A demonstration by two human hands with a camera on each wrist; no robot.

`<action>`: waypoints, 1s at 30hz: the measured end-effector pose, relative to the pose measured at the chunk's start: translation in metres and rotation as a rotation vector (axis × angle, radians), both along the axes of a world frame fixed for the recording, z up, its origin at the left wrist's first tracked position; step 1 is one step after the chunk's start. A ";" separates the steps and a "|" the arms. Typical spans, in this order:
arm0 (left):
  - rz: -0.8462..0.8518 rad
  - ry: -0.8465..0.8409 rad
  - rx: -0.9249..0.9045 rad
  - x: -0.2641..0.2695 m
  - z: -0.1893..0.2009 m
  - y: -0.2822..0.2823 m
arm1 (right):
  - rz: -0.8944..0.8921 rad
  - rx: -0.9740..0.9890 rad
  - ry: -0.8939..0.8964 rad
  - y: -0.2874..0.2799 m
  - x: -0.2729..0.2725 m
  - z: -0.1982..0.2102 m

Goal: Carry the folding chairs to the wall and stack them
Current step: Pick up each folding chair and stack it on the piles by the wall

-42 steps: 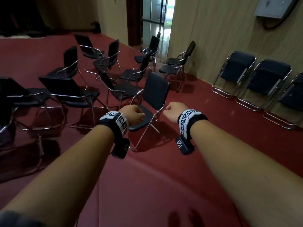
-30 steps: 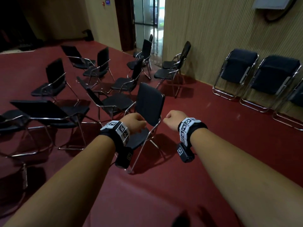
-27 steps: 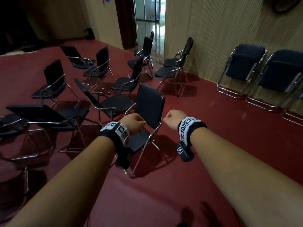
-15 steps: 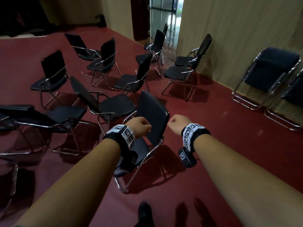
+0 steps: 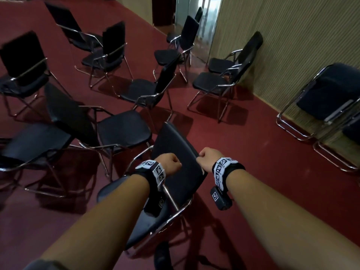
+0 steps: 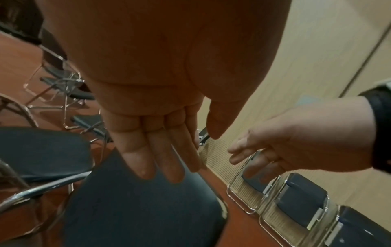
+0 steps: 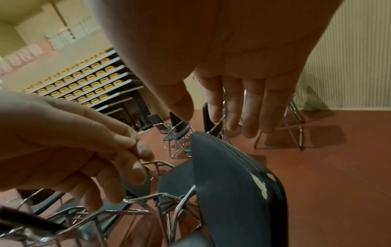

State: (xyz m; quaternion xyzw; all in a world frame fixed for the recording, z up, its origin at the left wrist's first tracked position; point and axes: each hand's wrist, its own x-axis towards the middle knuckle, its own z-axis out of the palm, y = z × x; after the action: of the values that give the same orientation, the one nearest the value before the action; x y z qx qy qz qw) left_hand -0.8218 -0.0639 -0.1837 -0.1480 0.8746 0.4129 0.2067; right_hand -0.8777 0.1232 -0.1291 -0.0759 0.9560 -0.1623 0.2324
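Observation:
The nearest folding chair stands unfolded right in front of me, black seat and backrest on a chrome frame. My left hand hovers over the backrest's left part, and my right hand is at its right top edge. In the left wrist view the left hand's fingers hang loose just above the backrest, holding nothing. The right hand's fingers also hang relaxed above the backrest's top edge. Two folded chairs lean on the ribbed wall at the right.
Several unfolded black chairs stand scattered on the red floor to the left and ahead. Two more chairs sit near the wall by a doorway. My shoe shows beside the nearest chair's legs.
I have stepped closer to the nearest chair and look further down. Both hands, earlier short of the backrest, are now over its top edge.

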 end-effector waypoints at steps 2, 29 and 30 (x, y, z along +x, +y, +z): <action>-0.004 -0.021 0.002 -0.019 -0.005 -0.007 | -0.004 0.014 -0.032 -0.008 -0.022 -0.009; 0.757 -0.193 0.181 -0.098 -0.069 -0.006 | -0.028 -0.420 -0.666 -0.080 -0.162 -0.112; 0.803 -0.202 0.180 -0.097 -0.068 -0.007 | 0.026 -0.432 -0.711 -0.084 -0.159 -0.114</action>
State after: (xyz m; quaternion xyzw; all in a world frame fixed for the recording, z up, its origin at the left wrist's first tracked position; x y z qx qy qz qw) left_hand -0.9187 -0.0706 -0.2517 -0.4979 0.6834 0.5187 0.1262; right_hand -1.0366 0.0387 -0.2426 -0.0742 0.7593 -0.3721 0.5287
